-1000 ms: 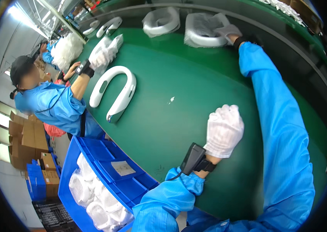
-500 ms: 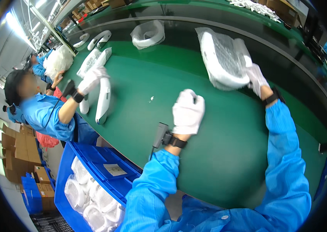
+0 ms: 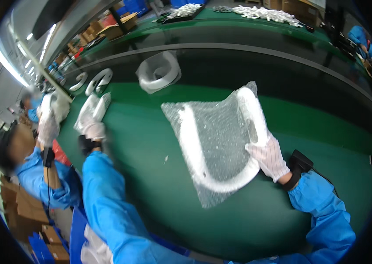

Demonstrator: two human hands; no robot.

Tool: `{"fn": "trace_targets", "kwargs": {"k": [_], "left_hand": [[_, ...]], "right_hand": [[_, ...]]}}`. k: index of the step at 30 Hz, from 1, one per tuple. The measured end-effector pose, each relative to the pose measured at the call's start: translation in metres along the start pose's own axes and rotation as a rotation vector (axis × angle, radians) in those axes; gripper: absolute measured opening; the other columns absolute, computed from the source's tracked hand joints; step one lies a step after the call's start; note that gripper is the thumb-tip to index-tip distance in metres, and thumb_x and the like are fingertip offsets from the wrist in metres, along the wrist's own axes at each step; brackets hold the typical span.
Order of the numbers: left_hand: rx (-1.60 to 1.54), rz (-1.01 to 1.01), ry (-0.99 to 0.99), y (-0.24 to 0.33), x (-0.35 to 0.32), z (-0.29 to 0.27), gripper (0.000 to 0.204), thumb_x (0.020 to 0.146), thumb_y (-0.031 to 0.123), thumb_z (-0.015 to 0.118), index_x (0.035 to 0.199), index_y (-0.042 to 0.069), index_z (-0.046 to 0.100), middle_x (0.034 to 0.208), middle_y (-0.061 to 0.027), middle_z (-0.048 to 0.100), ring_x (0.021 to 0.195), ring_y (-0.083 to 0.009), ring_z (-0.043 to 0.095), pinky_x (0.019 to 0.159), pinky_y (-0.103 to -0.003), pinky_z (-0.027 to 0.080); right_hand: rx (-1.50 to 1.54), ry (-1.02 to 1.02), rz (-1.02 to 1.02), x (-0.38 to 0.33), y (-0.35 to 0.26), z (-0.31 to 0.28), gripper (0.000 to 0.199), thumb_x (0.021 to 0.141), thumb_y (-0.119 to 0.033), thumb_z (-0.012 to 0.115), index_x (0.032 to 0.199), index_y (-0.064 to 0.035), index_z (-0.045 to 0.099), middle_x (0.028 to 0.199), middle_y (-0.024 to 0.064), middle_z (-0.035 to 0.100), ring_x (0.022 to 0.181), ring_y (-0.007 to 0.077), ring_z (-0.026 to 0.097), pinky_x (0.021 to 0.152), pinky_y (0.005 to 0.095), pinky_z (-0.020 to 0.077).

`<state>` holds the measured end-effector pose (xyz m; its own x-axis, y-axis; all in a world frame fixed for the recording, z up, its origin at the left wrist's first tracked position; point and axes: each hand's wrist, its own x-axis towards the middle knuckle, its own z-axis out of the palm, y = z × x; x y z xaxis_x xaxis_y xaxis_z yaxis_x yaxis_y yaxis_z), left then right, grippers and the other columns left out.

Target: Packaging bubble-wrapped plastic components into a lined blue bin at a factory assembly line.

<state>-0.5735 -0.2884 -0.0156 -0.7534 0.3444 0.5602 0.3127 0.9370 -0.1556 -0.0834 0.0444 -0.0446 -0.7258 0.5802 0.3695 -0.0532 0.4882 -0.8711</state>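
A U-shaped white plastic part in a clear bubble-wrap bag [image 3: 187,145] is in front of me, at the centre right. My right hand [image 3: 270,157], in a white striped glove, grips its right arm through the bag. My left arm stretches to the far left. There my gloved left hand [image 3: 93,131] is at the near end of a second bagged white part [image 3: 90,110], which lies on the green table [image 3: 150,215]. The left fingers are blurred and partly hidden, so whether they have closed on that bag does not show.
A ring-like bagged white part [image 3: 161,72] and unbagged curved white parts [image 3: 100,81] lie farther back. At the left, a co-worker [image 3: 47,171] holds up a white part [image 3: 45,108]. A blue crate [image 3: 77,233] with bagged white parts stands below the table's left edge.
My left hand has gone from the table's middle to the bagged part at far left. My right hand has brought the bagged U-shaped part nearer and leftward. The view has tilted.
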Motion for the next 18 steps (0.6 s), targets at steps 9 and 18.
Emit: {"fn": "trace_targets", "kwargs": {"k": [9,18], "left_hand": [[-0.143,-0.114,-0.155,-0.058,0.03,0.083,0.025,0.086,0.015,0.054,0.107,0.002,0.056,0.095,-0.0156,0.062,0.089,-0.0325,0.061,0.079,-0.042,0.048],[-0.134,0.202,0.291,0.102,0.004,0.047,0.014,0.091,0.01,0.049,0.099,0.003,0.057,0.089,-0.0135,0.061,0.077,-0.0282,0.061,0.07,-0.038,0.05]], "right_hand": [[0.077,-0.035,0.21,0.003,-0.019,0.007,0.056,0.081,-0.018,0.07,0.128,0.002,0.047,0.115,0.0144,0.06,0.103,0.0218,0.058,0.09,0.0334,0.0457],[0.096,-0.081,0.082,0.003,-0.023,-0.004,0.021,0.08,-0.024,0.067,0.074,-0.0042,0.063,0.069,0.0119,0.062,0.06,0.02,0.057,0.057,0.0371,0.0474]]}}
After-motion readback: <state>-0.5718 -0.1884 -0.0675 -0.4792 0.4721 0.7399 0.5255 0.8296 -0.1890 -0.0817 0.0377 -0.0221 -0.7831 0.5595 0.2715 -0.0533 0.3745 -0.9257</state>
